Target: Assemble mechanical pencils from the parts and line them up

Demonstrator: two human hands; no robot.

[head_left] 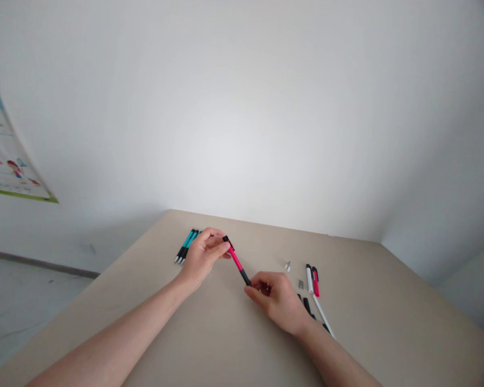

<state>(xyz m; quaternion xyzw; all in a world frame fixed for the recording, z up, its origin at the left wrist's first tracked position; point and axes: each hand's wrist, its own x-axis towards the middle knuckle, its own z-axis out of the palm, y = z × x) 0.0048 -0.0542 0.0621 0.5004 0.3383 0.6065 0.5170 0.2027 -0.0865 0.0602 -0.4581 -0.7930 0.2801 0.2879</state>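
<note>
A pink and black pen is held at a slant between my two hands above the table. My left hand pinches its black clip end from the left. At the lower black grip end, the thumb and fingers of my right hand are closed on the tip, which they hide. Beyond my left hand lie several teal and black pens, partly covered by it. To the right of my right hand are a white pen barrel and a pink pen barrel, side by side.
Small metallic pieces and pale tips lie on the beige table. Black grip parts and a thin white refill are partly behind my right hand. A wall bounds the far edge; a poster hangs left.
</note>
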